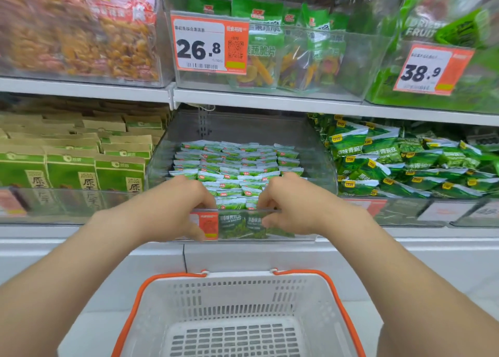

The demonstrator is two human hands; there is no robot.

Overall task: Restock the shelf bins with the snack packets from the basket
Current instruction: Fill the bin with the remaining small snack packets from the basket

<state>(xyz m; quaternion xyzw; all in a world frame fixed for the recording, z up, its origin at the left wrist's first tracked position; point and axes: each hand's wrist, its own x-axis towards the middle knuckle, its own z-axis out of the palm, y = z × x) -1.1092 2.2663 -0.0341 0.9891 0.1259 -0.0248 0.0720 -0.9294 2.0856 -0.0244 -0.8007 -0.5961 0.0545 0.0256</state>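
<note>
A clear shelf bin (pixel 318 151) on the lower shelf holds several rows of small green-and-white snack packets (pixel 235 165). My left hand (pixel 175 208) and my right hand (pixel 291 205) both grip the bin's front lip, fingers curled over the rim and thumbs on its front face. A white basket with orange handles (pixel 318 302) stands below my arms, and no packets show inside it.
Left of the bin stand green-and-brown boxes (pixel 73 170). To the right lies a bin of larger green pea bags (pixel 405 162). The upper shelf carries bins of dried fruit crisps (pixel 270 54) with price tags 26.8 (pixel 210 43) and 38.9 (pixel 429 70).
</note>
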